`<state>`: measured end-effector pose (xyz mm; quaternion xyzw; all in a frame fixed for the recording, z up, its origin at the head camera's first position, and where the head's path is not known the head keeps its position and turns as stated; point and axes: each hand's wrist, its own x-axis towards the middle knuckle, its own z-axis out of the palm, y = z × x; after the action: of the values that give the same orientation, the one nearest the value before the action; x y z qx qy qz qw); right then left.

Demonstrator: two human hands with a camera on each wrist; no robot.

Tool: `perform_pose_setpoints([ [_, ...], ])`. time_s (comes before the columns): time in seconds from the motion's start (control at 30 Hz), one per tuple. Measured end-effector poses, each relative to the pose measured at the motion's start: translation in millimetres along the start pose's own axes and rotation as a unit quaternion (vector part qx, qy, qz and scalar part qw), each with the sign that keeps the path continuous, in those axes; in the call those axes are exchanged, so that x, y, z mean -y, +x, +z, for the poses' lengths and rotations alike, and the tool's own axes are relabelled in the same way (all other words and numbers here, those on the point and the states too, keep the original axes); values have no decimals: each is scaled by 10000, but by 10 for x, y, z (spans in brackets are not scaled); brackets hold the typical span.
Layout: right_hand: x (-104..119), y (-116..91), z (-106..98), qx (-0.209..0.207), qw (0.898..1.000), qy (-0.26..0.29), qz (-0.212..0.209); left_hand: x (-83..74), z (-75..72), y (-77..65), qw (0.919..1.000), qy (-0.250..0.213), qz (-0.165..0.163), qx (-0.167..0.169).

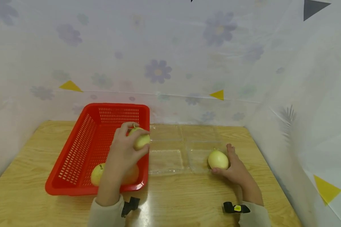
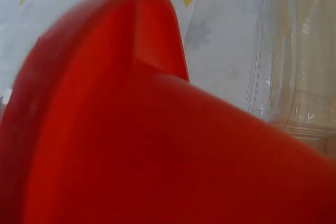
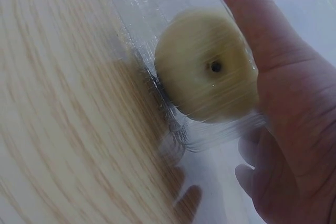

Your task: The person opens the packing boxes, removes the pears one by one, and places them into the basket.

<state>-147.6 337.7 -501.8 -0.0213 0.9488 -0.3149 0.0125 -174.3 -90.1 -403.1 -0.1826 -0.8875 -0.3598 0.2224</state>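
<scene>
In the head view my left hand (image 1: 124, 151) grips a round yellow-green pear (image 1: 141, 140) with its stem up, over the right side of a red plastic basket (image 1: 69, 164). Two more pears, one of them the left pear (image 1: 96, 176), lie at the basket's near end, partly behind my left forearm. My right hand (image 1: 236, 167) holds another pear (image 1: 218, 160) at the near right compartment of a clear plastic tray (image 1: 167, 171), thumb in front of it. The right wrist view catches this pear's underside (image 3: 202, 72) through the clear plastic. Basket plastic blocks the left wrist view.
The basket and tray stand side by side on a wood-grain table (image 1: 184, 201). Behind them hangs a white flowered sheet (image 1: 182, 47), with a string of yellow pennants (image 1: 217, 94) across it. Another white sheet (image 1: 309, 132) closes off the right side.
</scene>
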Motion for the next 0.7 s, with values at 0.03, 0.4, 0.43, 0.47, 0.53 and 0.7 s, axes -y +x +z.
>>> perform_pose_setpoints([
  [0.03, -5, 0, 0, 2, 10000, -2, 11, 11, -9, -1, 10000, 4, -17, -2],
  [0.4, -17, -4, 5, 69, 9999, 22, 96, 94, -35, -5, 9993, -9, -322, 205],
  [0.43, -17, -5, 5, 71, 9999, 20, 103, 102, -35, -5, 9990, -4, -370, 240],
  [0.47, -17, -4, 5, 72, 9999, 20, 109, 109, -35, -6, 9988, 2, -412, 273],
  [0.53, -19, -2, 5, 70, 9999, 15, 115, 119, -36, -8, 9983, 23, -478, 346],
  [0.7, -31, 5, 5, 74, 9999, 38, 101, 132, -37, -12, 9965, 22, -638, 537],
])
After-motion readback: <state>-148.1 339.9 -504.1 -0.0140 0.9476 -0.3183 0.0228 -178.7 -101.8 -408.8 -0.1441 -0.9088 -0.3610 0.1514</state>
